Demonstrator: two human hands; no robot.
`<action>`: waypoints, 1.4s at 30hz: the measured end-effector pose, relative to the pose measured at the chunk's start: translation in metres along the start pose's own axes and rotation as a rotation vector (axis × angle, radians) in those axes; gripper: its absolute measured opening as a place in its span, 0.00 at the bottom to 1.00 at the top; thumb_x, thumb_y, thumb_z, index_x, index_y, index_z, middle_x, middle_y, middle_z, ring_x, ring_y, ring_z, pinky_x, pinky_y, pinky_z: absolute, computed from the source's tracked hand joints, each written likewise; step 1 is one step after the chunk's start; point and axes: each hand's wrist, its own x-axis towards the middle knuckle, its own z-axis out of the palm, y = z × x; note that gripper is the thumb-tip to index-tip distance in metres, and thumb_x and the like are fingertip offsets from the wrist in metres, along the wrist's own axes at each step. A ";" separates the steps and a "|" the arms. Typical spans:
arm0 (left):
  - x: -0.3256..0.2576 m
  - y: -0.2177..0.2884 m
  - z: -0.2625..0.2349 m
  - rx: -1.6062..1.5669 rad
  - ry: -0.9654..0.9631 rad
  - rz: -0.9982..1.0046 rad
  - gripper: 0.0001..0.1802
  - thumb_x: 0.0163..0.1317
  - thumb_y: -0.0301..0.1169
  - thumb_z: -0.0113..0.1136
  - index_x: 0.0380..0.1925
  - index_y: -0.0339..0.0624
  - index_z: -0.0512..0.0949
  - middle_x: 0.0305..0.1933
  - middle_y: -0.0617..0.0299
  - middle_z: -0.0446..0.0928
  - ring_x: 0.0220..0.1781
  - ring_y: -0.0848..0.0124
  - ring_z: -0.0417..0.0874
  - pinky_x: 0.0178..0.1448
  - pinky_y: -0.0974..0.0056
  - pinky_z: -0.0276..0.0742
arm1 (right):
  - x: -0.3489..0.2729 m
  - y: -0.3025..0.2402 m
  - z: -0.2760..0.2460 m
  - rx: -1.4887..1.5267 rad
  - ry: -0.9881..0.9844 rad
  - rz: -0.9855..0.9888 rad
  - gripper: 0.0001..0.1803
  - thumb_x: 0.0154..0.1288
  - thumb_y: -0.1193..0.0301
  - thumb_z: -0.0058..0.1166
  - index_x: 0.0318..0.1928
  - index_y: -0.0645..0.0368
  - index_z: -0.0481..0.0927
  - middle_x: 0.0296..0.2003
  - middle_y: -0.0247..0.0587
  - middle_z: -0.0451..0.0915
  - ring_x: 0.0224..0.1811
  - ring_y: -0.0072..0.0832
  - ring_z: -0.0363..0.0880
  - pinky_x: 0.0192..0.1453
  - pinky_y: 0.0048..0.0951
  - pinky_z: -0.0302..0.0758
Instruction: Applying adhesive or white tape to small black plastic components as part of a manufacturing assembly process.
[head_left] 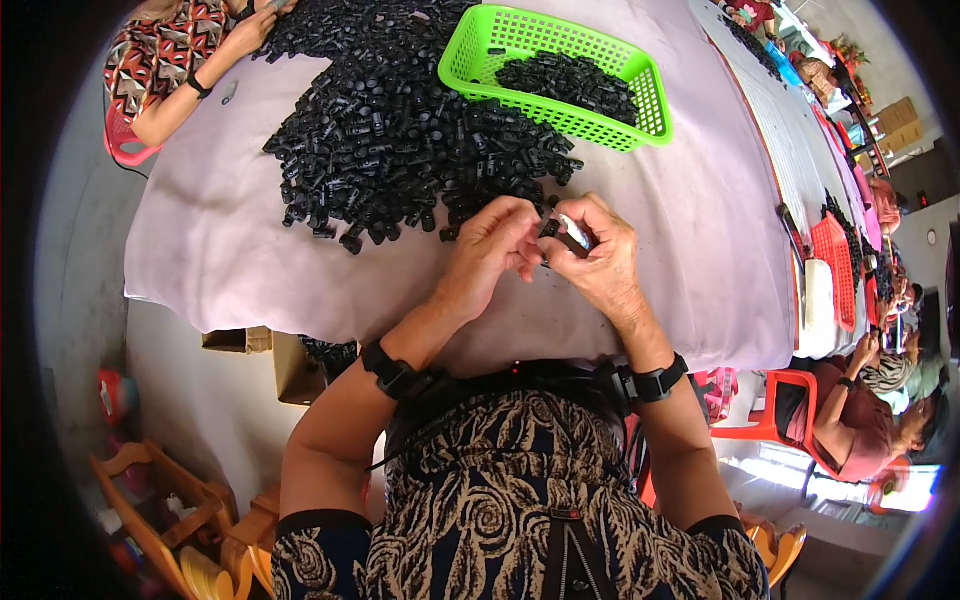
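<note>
Both my hands meet over the near part of the cloth-covered table. My right hand [606, 256] is closed around a small shiny silver-and-black object [574, 232], whose kind I cannot make out. A small black piece [548, 229] shows between the two hands, by the right thumb. My left hand [488, 250] has its fingers bent together beside that piece; whether it grips the piece is hidden. Just beyond my hands spreads a large heap of small black plastic pieces [385, 150].
A bright green perforated basket [610, 133] with more black pieces stands beyond my right hand. A co-worker's arm [215, 70] reaches in at the far left. At the right, other people sit by another table with a red basket [832, 262]. A cardboard box [292, 370] is below the table's edge.
</note>
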 end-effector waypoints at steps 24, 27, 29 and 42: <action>0.003 -0.003 -0.004 -0.053 -0.090 -0.140 0.12 0.64 0.33 0.51 0.41 0.37 0.76 0.29 0.64 0.76 0.25 0.76 0.74 0.28 0.68 0.74 | -0.008 0.020 0.004 0.451 -0.029 0.271 0.06 0.60 0.77 0.54 0.38 0.66 0.77 0.28 0.33 0.75 0.33 0.18 0.73 0.39 0.21 0.71; 0.001 -0.002 -0.007 -0.085 -0.062 -0.146 0.12 0.65 0.33 0.51 0.41 0.37 0.76 0.29 0.64 0.75 0.25 0.76 0.74 0.28 0.69 0.73 | -0.008 0.009 0.004 0.565 -0.045 0.359 0.08 0.59 0.77 0.55 0.40 0.66 0.77 0.30 0.32 0.75 0.35 0.18 0.72 0.42 0.21 0.72; 0.004 -0.003 -0.008 -0.128 -0.093 -0.138 0.12 0.65 0.33 0.50 0.40 0.37 0.76 0.29 0.65 0.74 0.25 0.77 0.73 0.28 0.68 0.73 | -0.009 0.014 0.004 0.536 -0.064 0.294 0.09 0.59 0.78 0.56 0.41 0.65 0.77 0.31 0.32 0.75 0.35 0.18 0.72 0.42 0.21 0.72; 0.003 0.001 -0.005 -0.165 -0.142 -0.208 0.11 0.65 0.35 0.50 0.35 0.38 0.76 0.26 0.65 0.73 0.24 0.77 0.72 0.28 0.67 0.74 | -0.011 0.015 0.001 0.528 -0.085 0.222 0.08 0.59 0.78 0.56 0.39 0.66 0.78 0.32 0.34 0.74 0.35 0.19 0.73 0.40 0.21 0.72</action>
